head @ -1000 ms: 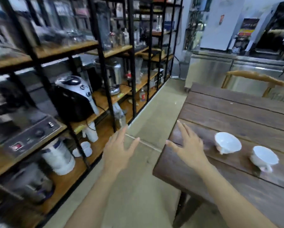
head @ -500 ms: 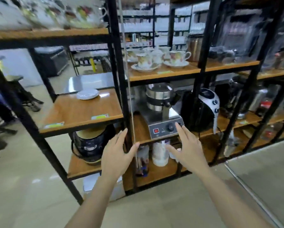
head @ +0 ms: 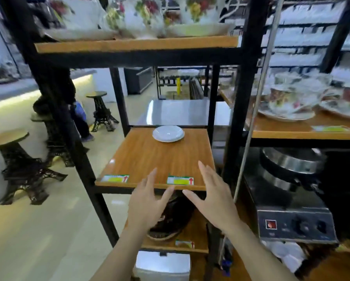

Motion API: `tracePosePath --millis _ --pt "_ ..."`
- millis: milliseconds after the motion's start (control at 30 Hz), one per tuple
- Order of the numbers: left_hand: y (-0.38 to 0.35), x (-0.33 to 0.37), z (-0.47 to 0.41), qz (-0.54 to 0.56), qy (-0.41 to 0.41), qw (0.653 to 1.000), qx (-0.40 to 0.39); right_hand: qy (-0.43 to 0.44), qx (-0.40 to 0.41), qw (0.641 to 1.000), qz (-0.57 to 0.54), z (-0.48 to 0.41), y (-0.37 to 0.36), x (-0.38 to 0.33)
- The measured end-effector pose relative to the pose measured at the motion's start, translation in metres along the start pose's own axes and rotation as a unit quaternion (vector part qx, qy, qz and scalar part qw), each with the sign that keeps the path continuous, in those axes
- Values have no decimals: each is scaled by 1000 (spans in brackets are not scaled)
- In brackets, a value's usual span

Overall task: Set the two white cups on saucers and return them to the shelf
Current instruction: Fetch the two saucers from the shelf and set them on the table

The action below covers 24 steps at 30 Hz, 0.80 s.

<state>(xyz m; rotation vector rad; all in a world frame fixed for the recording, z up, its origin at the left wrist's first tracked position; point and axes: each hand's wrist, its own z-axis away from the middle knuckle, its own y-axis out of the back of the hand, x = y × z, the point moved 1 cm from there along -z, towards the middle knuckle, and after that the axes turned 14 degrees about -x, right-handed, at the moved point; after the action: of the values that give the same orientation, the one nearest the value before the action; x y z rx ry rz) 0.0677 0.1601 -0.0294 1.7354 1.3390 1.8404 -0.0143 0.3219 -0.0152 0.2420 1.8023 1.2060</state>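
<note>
Both hands were empty and spread wide: left hand (head: 147, 205) and right hand (head: 212, 197), fingers splayed, hovering just off the front edge of the wooden shelf (head: 149, 159), thumbs nearly meeting under the lip. Nothing held in either.

The task's things: white saucer (head: 168, 134) sat alone near the back edge of that shelf, roughly centred, a bit toward the right. It looked like a small stack, but too blurred to tell if one plate or two. The white cups weren't in view, so can't say where they stood.

Step in hand, as judged: reach in & fetch the saucer(s). To do it well, go in w/ one hand over the bare board, pinch the rim from the front, lift straight up before pulling back, so it doesn't scrape or clip the black upright post (head: 211, 110) at the right. If stacked, support underneath w/ the other hand. The shelf above sits low-ish, so keep the lift small.

Count: 2 hands, 1 saucer pile on this shelf, 0 white cups seen, 2 yellow-green labels (head: 180, 181) along the front edge. Floral china (head: 287, 102) on the neighbouring shelf to the right and on the shelf above: several pieces, too smeared to count.
</note>
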Motion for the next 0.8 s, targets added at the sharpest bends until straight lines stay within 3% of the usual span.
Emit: tracePosePath --millis 267,400,567,800 --pt "14 -43 -89 20 60 998 0 -49 -47 997 -40 -114 -19 12" --pt "16 -60 -138 5 63 998 5 -76 -11 992 -98 -167 -27 14" --pt "23 -80 -205 -40 53 997 -26 -147 35 986 -67 -230 -32 12" --pt "24 -96 -282 -97 39 993 -58 -207 24 969 -133 -307 -42 25"
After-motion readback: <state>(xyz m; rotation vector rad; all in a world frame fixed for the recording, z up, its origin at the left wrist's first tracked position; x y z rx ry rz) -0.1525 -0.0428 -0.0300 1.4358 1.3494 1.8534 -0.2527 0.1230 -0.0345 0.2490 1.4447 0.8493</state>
